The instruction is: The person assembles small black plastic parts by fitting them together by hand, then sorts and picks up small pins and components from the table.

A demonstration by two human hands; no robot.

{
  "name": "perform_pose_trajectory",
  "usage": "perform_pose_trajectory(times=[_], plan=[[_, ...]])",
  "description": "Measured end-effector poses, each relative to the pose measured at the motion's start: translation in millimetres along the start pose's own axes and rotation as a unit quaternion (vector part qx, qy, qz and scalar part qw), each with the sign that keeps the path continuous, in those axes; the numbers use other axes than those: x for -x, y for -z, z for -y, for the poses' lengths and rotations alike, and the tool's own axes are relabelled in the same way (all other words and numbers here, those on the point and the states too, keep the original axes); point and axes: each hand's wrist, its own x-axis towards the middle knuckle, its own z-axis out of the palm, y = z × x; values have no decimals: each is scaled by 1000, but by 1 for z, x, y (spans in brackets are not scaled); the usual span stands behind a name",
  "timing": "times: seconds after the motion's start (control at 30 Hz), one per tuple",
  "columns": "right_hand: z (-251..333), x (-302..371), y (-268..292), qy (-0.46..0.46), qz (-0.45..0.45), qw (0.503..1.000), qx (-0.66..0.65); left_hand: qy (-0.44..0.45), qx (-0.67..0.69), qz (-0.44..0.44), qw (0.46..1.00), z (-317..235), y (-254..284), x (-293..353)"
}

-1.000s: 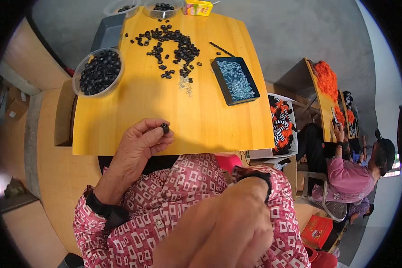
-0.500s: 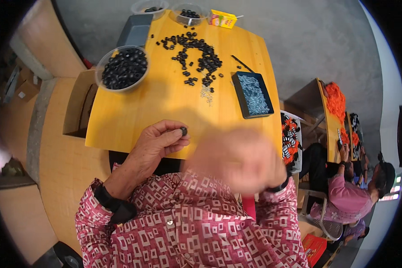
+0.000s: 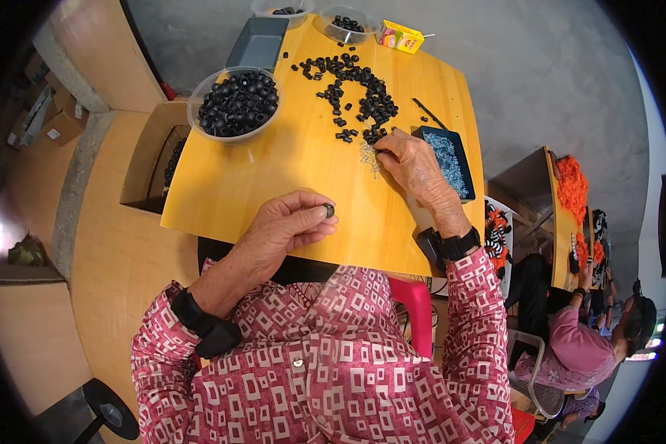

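Note:
My left hand [image 3: 292, 222] is over the near edge of the yellow table, pinching a small black round piece [image 3: 329, 210] between thumb and fingertips. My right hand [image 3: 414, 164] reaches to the near end of a spread of small black pieces [image 3: 374, 103]. Its thumb and fingers are pressed together by the lowest pieces, and what is between them is hidden. Tiny clear pieces [image 3: 368, 157] lie scattered just left of those fingertips. Partly behind my right hand, a dark tray [image 3: 468, 194] holds many small pale-blue clear pieces.
A clear bowl [image 3: 192, 111] full of black pieces stands at the table's left, with an oblong grey tray [image 3: 257, 44] behind it. Two smaller tubs and a yellow drink carton [image 3: 401, 37] sit at the far edge. A black stick [image 3: 428, 112] lies on the right. Another person [image 3: 577, 333] sits at right.
My right hand has moved from a blur near my body forward to the black pieces on the table. My left hand still pinches its black piece. The whole view has shifted slightly.

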Motion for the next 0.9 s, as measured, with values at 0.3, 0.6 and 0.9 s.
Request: perform_pose_trajectory(times=[0.3, 0.6, 0.9], plan=[[43, 16, 19, -82, -84, 984, -136, -27, 10, -22, 999, 0, -5, 1], [121, 56, 20, -31, -54, 949, -308, -73, 52, 6, 996, 10, -8, 1], [127, 59, 3, -60, -97, 941, -320, -96, 40, 1, 995, 15, -5, 0]])
